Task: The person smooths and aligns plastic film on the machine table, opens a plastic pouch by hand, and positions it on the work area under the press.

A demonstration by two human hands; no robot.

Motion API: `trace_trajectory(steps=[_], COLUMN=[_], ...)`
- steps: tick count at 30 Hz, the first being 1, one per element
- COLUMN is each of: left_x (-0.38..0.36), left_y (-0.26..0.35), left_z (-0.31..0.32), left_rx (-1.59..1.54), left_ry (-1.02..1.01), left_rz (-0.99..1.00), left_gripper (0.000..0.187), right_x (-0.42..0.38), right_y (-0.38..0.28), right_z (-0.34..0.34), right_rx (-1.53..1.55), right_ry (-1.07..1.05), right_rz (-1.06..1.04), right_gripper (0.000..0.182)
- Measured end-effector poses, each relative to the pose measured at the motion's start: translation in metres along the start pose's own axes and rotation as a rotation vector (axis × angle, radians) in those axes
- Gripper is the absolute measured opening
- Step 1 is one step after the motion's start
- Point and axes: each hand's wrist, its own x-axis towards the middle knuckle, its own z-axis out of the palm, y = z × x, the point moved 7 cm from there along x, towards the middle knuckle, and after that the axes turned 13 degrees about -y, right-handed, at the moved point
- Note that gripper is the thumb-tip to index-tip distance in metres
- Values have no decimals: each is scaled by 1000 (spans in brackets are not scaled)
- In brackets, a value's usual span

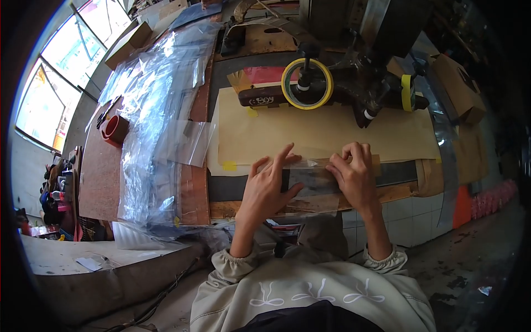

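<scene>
A clear plastic bag (314, 186) lies at the front edge of the work surface, between my two hands. My left hand (266, 185) rests at its left side with fingers spread apart. On the right, my right hand (354, 174) has its thumb and fingers pinched together at the bag's upper right part. Beneath and beyond the hands is a large tan paper sheet (381, 134) with small yellow tape pieces. A dark machine arm (260, 98) stands over the sheet, with a yellow tape roll (330, 88) hanging from it.
A pile of clear plastic bags (149, 122) covers the left side. A red-brown tape roll (115, 130) sits left of it. A second yellow roll (407, 93) hangs at the machine's right, near a cardboard box (456, 88). The wooden table edge (224, 209) runs along the front.
</scene>
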Motion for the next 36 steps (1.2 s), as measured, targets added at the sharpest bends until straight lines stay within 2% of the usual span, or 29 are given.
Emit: trace_trajectory(steps=[2, 8, 12, 17, 20, 22, 26, 27, 31, 34, 36], left_x=[4, 6, 9, 5, -2, -14, -21, -20, -1, 19, 32], left_y=[-1, -8, -15, -16, -10, 9, 15, 17, 12, 5, 0], left_z=[-6, -8, -12, -10, -6, 4, 19, 19, 20, 20, 18], left_rx=[15, 62, 91, 41, 77, 315, 432, 425, 470, 437, 427], left_ry=[-45, -231, -343, -409, -420, -387, -248, -225, -140, -100, -95], left_rz=[-27, 36, 141, 187, 182, 133, 58, 50, -21, -49, -73], left_gripper=[85, 96, 98, 98, 95, 93, 86, 87, 87, 85, 82], right_x=[-6, -44, -72, -99, -104, -106, -100, -95, -82, -69, -60], right_y=[-12, -45, -51, -65, -72, -72, -55, -51, -4, 8, 10], right_z=[0, -10, -35, -40, -35, -30, -26, -31, -5, 1, -3], right_rx=[-101, 50, 164, 119, 152, 159, 299, 334, 844, 731, 529], right_ry=[56, -10, -132, -240, -265, -265, -217, -161, 21, 0, 65], right_rz=[-97, -374, -432, -421, -396, -377, -241, -213, 19, 119, 107], right_gripper=[15, 11, 17, 25, 26, 21, 17, 39, 64, 61, 56])
